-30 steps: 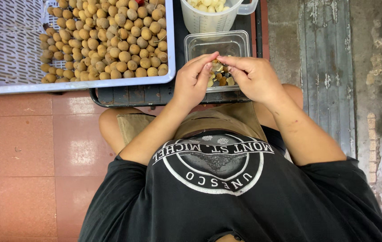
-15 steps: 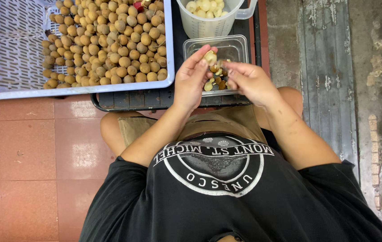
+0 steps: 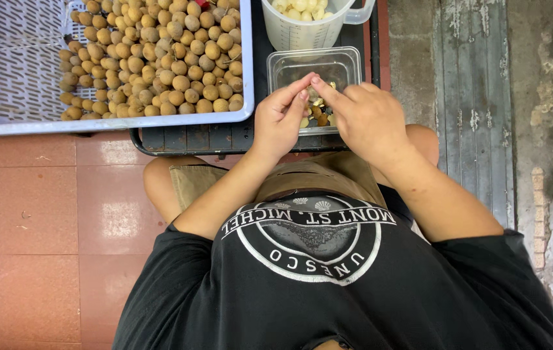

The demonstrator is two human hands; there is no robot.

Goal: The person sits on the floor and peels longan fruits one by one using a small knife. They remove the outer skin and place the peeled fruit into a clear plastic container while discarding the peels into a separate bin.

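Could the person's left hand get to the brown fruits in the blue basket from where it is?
Probably yes: the left hand is beside the basket, which is open-topped, and the round brown fruits lie uncovered with nothing between.

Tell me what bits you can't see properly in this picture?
All in the head view:
- What the left hand and right hand pinch: the fingertips meet and cover it.
- Much of the clear tub: both hands hide its contents.
- The jug of pale peeled fruit: the top edge cuts it off.
- The lilac basket of brown fruit: its far side is cut off too.
- The dark tray: mostly covered by basket and tub.
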